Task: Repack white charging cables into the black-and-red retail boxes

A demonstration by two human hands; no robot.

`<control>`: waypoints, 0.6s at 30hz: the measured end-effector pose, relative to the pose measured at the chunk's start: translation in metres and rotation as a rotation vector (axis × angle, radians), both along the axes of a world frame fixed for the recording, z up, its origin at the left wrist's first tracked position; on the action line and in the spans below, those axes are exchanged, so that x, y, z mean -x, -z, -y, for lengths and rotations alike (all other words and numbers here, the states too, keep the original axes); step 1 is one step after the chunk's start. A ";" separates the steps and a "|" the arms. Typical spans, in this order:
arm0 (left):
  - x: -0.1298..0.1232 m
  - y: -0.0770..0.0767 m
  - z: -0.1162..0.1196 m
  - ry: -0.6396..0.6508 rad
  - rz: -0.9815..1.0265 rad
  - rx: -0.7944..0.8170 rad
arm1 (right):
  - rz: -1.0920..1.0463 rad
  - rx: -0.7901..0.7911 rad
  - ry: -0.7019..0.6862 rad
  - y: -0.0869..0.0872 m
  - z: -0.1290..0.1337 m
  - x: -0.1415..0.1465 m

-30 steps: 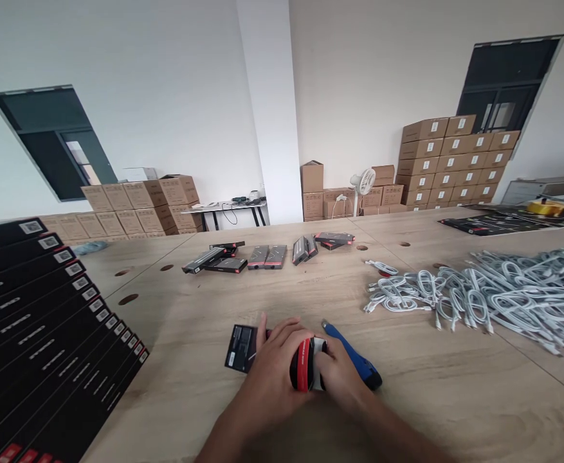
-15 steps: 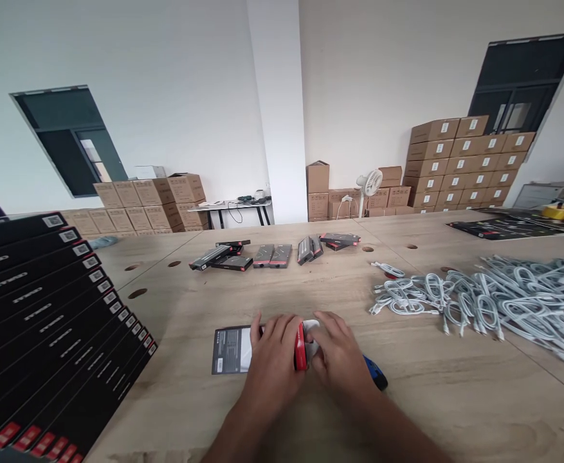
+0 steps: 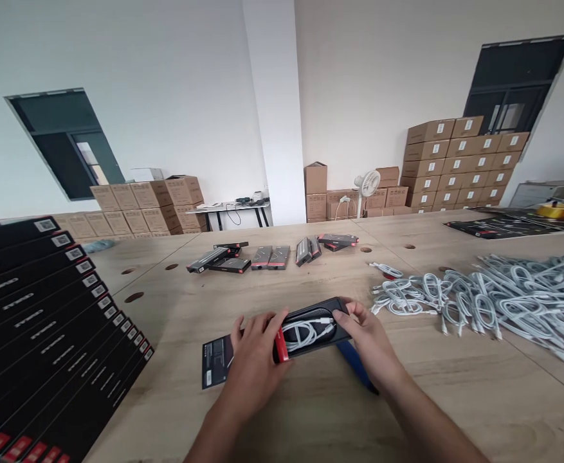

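Probably light and stiff, the tray (image 3: 323,345) with its cable (image 3: 305,334) suits edge-holding, my right fingers (image 3: 353,326) pinching its end, my left fingers (image 3: 261,326) round the red-edged box (image 3: 281,345).

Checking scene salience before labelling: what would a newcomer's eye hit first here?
Probably the big tangle of pale coiled cables across the tabletop's right side, and the stepped stack of black boxes filling the left edge. Then, front and centre, the open black box with one pale coiled cable inside, held between left hand and right hand.
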State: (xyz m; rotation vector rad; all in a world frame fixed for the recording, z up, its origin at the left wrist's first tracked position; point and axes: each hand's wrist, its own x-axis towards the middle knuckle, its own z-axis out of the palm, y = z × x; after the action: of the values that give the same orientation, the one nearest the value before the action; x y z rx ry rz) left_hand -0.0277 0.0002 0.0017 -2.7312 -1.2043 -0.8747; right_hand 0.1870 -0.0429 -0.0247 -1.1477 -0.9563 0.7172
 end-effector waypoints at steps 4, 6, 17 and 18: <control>0.003 0.004 -0.003 -0.036 -0.020 -0.008 | 0.428 -0.130 0.301 0.004 0.001 -0.010; 0.001 0.005 -0.001 -0.037 -0.030 -0.001 | 0.712 -0.204 0.306 0.007 0.003 -0.009; 0.000 0.005 0.000 -0.057 -0.122 0.187 | 0.801 -0.236 0.209 -0.001 0.007 -0.021; 0.000 0.005 0.000 -0.069 -0.135 0.211 | 0.775 -0.260 0.285 -0.003 0.007 -0.030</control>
State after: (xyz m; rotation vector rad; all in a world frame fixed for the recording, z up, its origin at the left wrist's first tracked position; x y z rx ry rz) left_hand -0.0281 0.0004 -0.0031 -2.8321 -1.4283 -0.5754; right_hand 0.2170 -0.0496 -0.0216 -1.3105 -1.4360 -0.1153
